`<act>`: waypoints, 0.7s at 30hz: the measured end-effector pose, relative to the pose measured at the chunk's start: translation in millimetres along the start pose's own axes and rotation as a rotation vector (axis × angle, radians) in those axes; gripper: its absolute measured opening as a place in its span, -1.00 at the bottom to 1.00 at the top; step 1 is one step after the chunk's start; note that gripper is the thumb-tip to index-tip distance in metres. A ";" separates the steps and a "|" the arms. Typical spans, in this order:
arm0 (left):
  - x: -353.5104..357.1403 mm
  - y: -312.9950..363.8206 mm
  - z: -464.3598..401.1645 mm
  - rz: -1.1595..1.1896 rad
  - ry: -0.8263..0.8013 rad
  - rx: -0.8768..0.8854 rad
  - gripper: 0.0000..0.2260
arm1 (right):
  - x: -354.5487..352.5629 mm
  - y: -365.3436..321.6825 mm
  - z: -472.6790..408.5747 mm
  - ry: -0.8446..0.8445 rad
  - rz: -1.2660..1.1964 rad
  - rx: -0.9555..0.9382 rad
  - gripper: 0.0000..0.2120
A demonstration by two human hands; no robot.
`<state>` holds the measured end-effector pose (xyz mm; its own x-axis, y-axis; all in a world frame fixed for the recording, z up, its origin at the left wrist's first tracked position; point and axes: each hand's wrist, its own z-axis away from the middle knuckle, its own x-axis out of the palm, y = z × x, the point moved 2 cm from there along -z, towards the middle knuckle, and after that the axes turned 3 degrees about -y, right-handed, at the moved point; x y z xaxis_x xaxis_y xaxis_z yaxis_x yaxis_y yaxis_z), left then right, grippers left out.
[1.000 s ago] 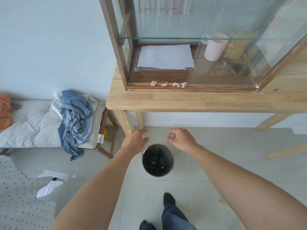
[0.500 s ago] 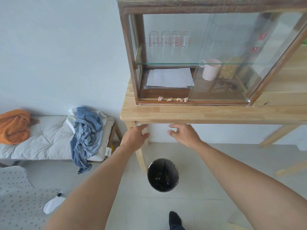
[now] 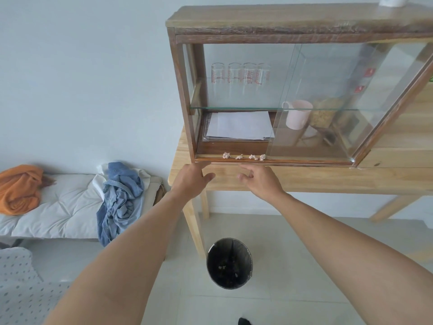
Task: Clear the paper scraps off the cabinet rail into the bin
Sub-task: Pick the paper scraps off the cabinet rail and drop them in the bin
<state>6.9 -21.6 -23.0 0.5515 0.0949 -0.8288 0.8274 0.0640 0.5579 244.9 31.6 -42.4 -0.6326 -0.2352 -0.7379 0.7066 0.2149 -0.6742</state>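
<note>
A pale wall backs a wooden tabletop that carries a glass-fronted cabinet, its left door slid aside. Along the cabinet's bottom rail, towards its left end, lie four or five paper scraps in a short row; the smallest are hard to count. Both hands are raised just below the rail, empty. The left hand has its grip loosely spread, fingertips near the rail's left end. The right hand is half curled, thumb and fingers apart, probably shaped to pinch a scrap. The bin stands on the floor below the cabinet, so picked scraps can drop in.
</note>
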 end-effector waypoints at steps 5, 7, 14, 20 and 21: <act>7.5 11.7 -35.1 0.012 0.014 0.037 -0.57 | -5.5 -3.2 -28.6 0.025 -0.008 0.019 -0.60; 11.2 16.9 -46.1 0.003 0.024 0.063 -0.60 | -5.0 -2.2 -36.9 0.034 -0.014 0.028 -0.60; 23.4 35.6 -67.3 0.003 0.000 0.054 -0.75 | -2.3 -2.8 -55.4 0.054 0.016 0.053 -0.58; 27.4 38.4 -66.0 -0.047 0.039 0.063 -0.78 | -4.8 -3.3 -52.6 0.091 0.010 0.099 -0.78; 26.7 38.2 -66.4 -0.043 0.046 0.059 -0.79 | -5.7 -3.8 -52.1 0.096 0.005 0.105 -0.81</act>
<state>46.2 49.3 -21.0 0.5112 0.1389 -0.8482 0.8557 0.0101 0.5173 229.3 81.5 -37.2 -0.6525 -0.1420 -0.7444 0.7362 0.1140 -0.6670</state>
